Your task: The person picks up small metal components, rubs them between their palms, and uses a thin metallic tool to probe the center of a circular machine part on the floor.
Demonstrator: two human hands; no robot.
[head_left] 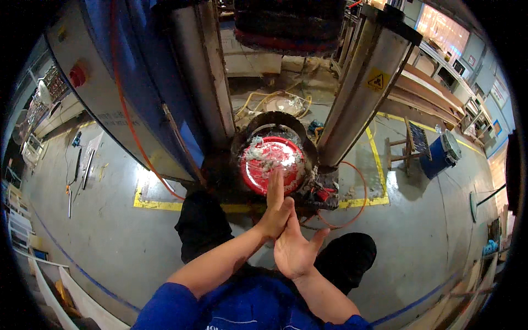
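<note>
The left hand (276, 206) is laid across the right hand (294, 250), the two touching just before the body. Directly beyond the fingertips, a round disc (272, 164) is set between two upright columns, one column (201, 71) to the left and the other column (366, 82) to the right. A stool (404, 148) and a barrel (440, 154) are placed well off to the right.
</note>
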